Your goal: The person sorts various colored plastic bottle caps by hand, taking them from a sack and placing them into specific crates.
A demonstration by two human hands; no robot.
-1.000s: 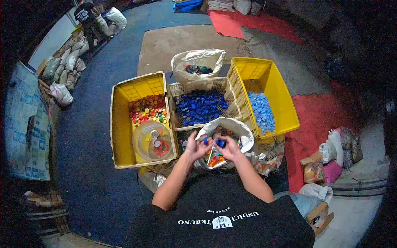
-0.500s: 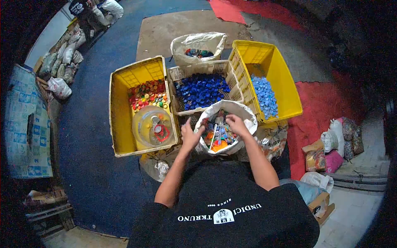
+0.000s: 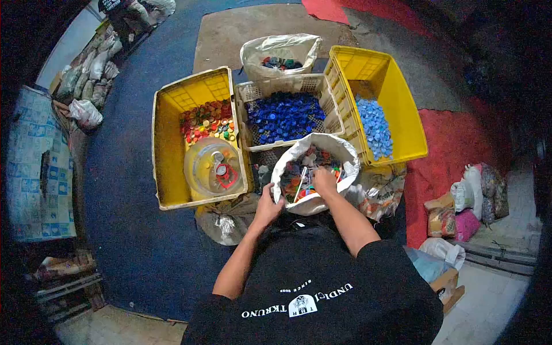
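A white sack (image 3: 345, 150) with a rolled rim holds mixed coloured caps and a thin white stick. My left hand (image 3: 268, 205) is at the sack's left rim, its fingers against the rim. Inside the sack, over the caps, is my right hand (image 3: 325, 181), its fingers pointing down and partly hidden. Dark blue caps (image 3: 284, 117) fill the floor of a white crate (image 3: 249, 92) just beyond the sack. Red, orange and yellow caps (image 3: 211, 119) lie in the left yellow bin (image 3: 165, 132), light blue caps (image 3: 375, 127) in the right yellow bin (image 3: 409, 123).
A clear round container (image 3: 198, 172) with a red ring sits in the left bin. Behind the crate stands another white sack (image 3: 313, 46) with caps. Filled bags (image 3: 86, 113) lie at the far left, and more bags (image 3: 467, 223) are at the right.
My right hand has moved down into the sack. My left hand has shifted down to the sack's left rim. The view has shifted slightly.
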